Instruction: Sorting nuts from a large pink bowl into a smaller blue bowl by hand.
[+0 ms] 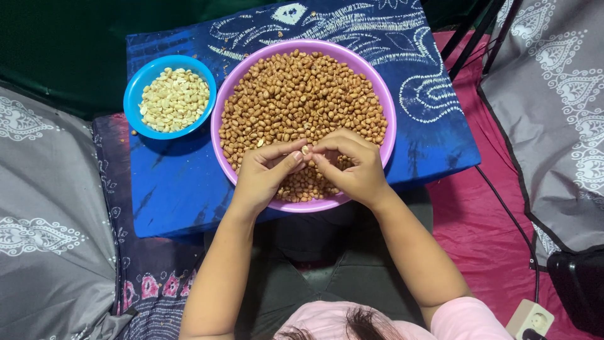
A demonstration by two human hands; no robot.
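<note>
Purple plastic basin (221, 101) sits mid-desk on a blue patterned cloth (440, 135), filled with brown-skinned peanuts (302, 94). Both hands are over its near rim.

Left hand (261, 176): fingers curled, thumb and forefinger pressed together toward the centre line, closing on one pale peanut (305, 150). Right hand (352, 167): same posture mirrored, fingertips meeting the left's on that nut. So the nut is pinched between both hands, right at the point where the fingertips touch, just above the heap in the near half of the basin. Too small to call its long axis; it looks roughly crosswise between the two sets of fingertips. Neither hand is clearly nearer, the nut is dead centre between them. Its skin looks partly off (paler than the heap), but I can't confirm that.

Key relation: small blue bowl (133, 94) with skinless, cream-coloured peanuts (174, 99) lies up and to the left of the pinch point, just beside the basin's left rim, not quite touching as far as I can tell. Left hand is on that side, so it's the closer one to the bowl; right hand would have to cross over.

Around: grey patterned cushions (44, 208) left and right, pink fabric (478, 226) right, a white power socket (530, 317) at bottom right.
</note>
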